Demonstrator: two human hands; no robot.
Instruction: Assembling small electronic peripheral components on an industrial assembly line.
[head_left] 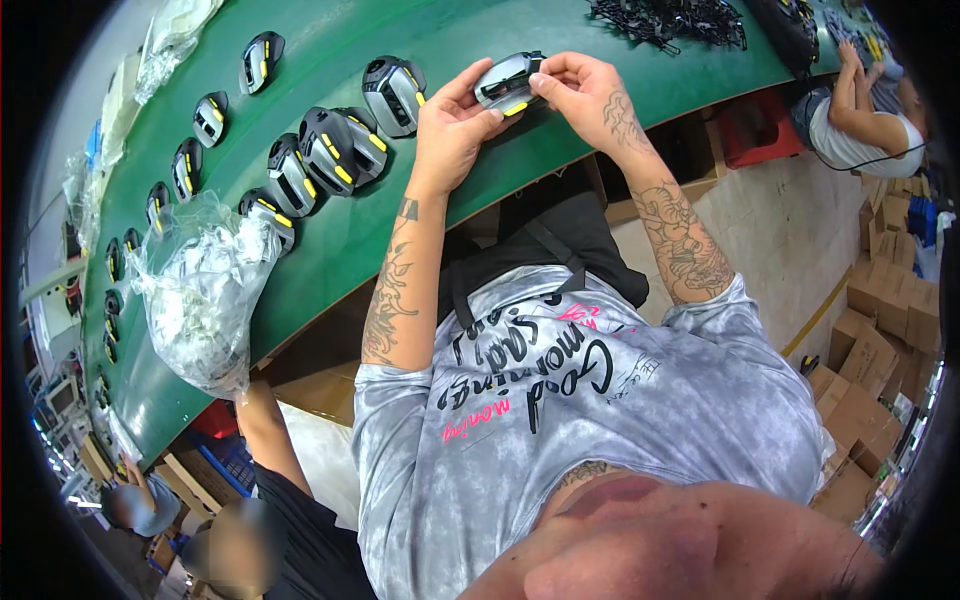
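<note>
A grey and black computer mouse [508, 82] with a yellow strip along its lower edge is held up over the green table's front side. Around its left end, the thumb and fingers of my left hand [450, 125] are closed. My right hand [583, 95] is closed at the other end, thumb and fingertips pressing on the mouse's top right. Whether a small part sits between those right fingertips is hidden. Just left of my left hand stands another mouse [392, 95] of the same kind, with two more mice [328, 150] pressed together beyond it.
More mice [259, 62] stand in rows down the green table [480, 28]. A clear plastic bag [205, 300] of pale parts, with a co-worker's arm [268, 425] below it, covers the left edge. Black plastic parts [668, 22] are heaped at the back. Cardboard boxes [895, 300] are stacked at right.
</note>
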